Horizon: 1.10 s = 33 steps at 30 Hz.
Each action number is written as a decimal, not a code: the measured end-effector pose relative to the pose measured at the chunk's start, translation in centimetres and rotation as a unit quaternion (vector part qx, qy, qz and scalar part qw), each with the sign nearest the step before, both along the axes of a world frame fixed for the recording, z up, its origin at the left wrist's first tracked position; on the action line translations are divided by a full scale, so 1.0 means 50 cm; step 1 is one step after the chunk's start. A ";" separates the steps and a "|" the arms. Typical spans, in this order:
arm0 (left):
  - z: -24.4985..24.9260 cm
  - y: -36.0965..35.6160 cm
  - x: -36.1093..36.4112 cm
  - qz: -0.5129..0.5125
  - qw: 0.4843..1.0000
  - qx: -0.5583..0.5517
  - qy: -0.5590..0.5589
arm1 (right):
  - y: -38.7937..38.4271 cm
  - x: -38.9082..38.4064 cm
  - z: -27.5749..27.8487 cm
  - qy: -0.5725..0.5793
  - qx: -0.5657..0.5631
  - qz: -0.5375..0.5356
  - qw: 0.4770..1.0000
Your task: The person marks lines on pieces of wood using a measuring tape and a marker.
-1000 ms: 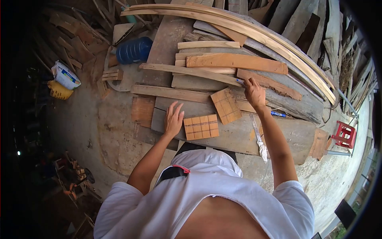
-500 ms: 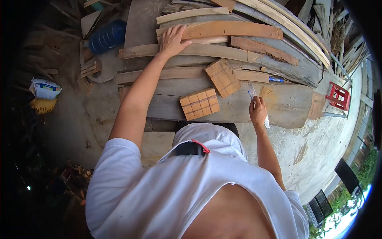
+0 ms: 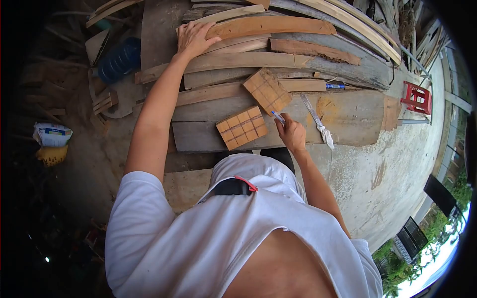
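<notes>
My left hand (image 3: 195, 38) lies with its fingers spread over the left end of a curved brown plank (image 3: 273, 26). In my right hand (image 3: 292, 133), closed fingers hold a blue-and-clear pen (image 3: 278, 117), just right of the wooden blocks. One wooden block (image 3: 242, 127) with dark grid lines sits near the bench's front edge. A second gridded block (image 3: 268, 90) lies turned at an angle behind it. To the right of my right hand lies a flat metal strip (image 3: 311, 109) with white cloth (image 3: 325, 136) wrapped round its near end.
Several curved wooden strips (image 3: 238, 60) lie across the bench boards (image 3: 348, 116). A blue-handled tool (image 3: 335, 86) rests behind. A red stool (image 3: 416, 98) stands at right, a blue water bottle (image 3: 119, 60) at left, and a yellow basket (image 3: 52, 155) farther left.
My right hand has moved left, away from the metal strip and close to the blocks, holding the pen. My left hand has slid slightly left on the plank. The whole view has shifted.
</notes>
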<state>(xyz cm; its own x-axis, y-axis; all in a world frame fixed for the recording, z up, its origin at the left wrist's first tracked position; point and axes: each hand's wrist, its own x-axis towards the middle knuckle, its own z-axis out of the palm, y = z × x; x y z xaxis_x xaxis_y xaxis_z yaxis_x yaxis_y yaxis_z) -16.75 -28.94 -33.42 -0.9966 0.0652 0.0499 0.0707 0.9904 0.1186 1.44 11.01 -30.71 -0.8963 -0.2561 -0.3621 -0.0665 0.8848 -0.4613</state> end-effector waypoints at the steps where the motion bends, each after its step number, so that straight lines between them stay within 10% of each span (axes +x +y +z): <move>1: -0.002 -0.018 -0.011 -0.023 0.999 -0.015 0.033 | 0.002 -0.004 0.001 0.024 -0.007 -0.026 0.999; 4: 0.007 -0.097 -0.037 0.118 0.993 0.026 -0.019 | 0.039 -0.005 -0.013 0.061 -0.008 -0.046 0.997; 7: 0.024 -0.103 0.020 0.049 0.988 0.025 0.146 | 0.085 0.003 -0.022 0.048 0.011 -0.063 0.997; 11: 0.029 -0.019 0.176 -0.134 0.988 -0.008 0.078 | 0.125 0.031 -0.048 0.049 0.037 -0.088 0.994; 33: -0.006 -0.032 0.138 0.001 0.995 0.001 0.104 | 0.187 0.110 -0.058 0.019 0.108 -0.191 0.976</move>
<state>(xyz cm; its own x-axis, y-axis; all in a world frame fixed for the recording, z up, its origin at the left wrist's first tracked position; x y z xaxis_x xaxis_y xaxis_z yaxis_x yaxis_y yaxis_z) -9.85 -30.53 -33.71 -0.9650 0.0627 0.2546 0.0918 0.9903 0.1042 6.94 20.35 -33.62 -0.9251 0.1774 -0.3358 0.2736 0.9245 -0.2654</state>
